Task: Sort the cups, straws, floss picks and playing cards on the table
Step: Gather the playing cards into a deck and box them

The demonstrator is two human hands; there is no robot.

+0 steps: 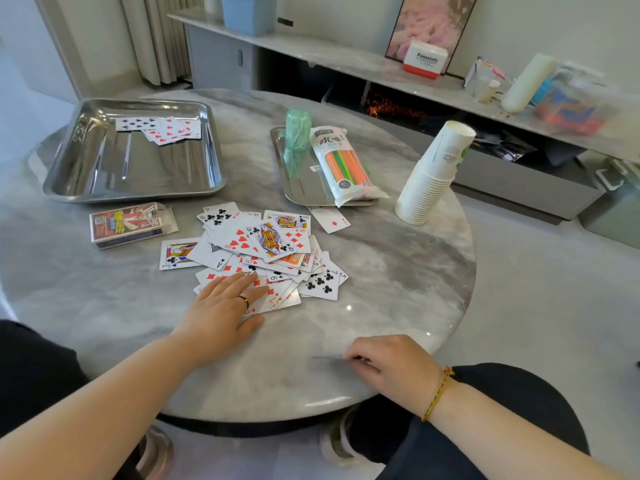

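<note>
- Centrally, a loose pile of playing cards (263, 247) lies face up and overlapping on the round marble table (398, 271).
- The left hand (225, 304) lies flat on the near edge of that pile, fingers straight and together, palm down on the cards; a dark ring sits on one finger.
- The right hand (391, 368) rests near the table's front edge, its fingers curled in and pinching a thin edge-on card (327, 357), which is blurred, so its face cannot be read.
- A large steel tray (104, 168) sits at the far left and holds a few face-up cards (159, 128) in its far end.
- A card box (128, 225) lies just in front of that tray.
- A smaller steel tray (298, 194) sits beyond the pile; a pack of coloured straws (343, 161) and a green translucent package (297, 133) lie in it side by side.
- A lone two of diamonds (330, 220) lies just beside the small tray's near rim.
- A leaning stack of paper cups (429, 174) stands at the right, apart from both trays.
</note>
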